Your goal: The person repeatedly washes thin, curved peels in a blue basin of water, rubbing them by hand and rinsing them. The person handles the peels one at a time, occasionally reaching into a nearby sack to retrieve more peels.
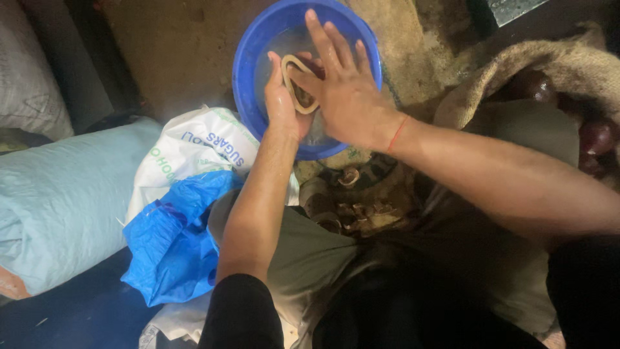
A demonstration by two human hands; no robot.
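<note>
A round blue plastic basin (248, 61) sits on the ground ahead of me. Both my hands are over it. My left hand (281, 103) is held edge-up, and my right hand (345, 84) lies flat with fingers spread, pressing against it. Between the palms is a pale, ring-shaped slice (298, 84) of something tan, partly hidden by my fingers. A thin red thread circles my right wrist (397, 134).
A white printed sack (194, 145) and a blue plastic bag (174, 239) lie at the left beside a pale blue sack (61, 200). A burlap sack (568, 64) with dark red bulbs (597, 136) stands at the right. Peel scraps (358, 207) lie on my lap.
</note>
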